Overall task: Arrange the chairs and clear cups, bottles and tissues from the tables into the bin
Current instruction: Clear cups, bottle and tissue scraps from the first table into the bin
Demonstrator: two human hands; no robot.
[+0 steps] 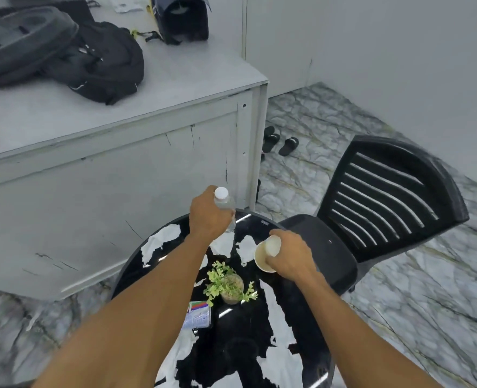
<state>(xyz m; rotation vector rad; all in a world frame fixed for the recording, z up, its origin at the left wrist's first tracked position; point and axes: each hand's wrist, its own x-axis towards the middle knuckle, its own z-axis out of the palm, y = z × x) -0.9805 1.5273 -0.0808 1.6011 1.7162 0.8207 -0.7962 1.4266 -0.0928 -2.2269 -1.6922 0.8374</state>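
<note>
A round black glass table (296, 312) with white patches stands in front of me. My left hand (208, 215) grips a clear plastic bottle (226, 204) with a white cap, upright over the table's far edge. My right hand (289, 254) holds a paper cup (261, 257) tilted on its side, with a white crumpled tissue (273, 245) pressed at its mouth. A small blue and white packet (198, 316) lies on the table near my left forearm. A black plastic chair (383, 200) stands at the table's right.
A small potted green plant (230, 282) sits mid-table. A large grey desk (114, 130) rises to the left, carrying a black backpack (103, 63) and a helmet (181, 18). Black sandals (279, 141) lie on the marble floor by the white wall.
</note>
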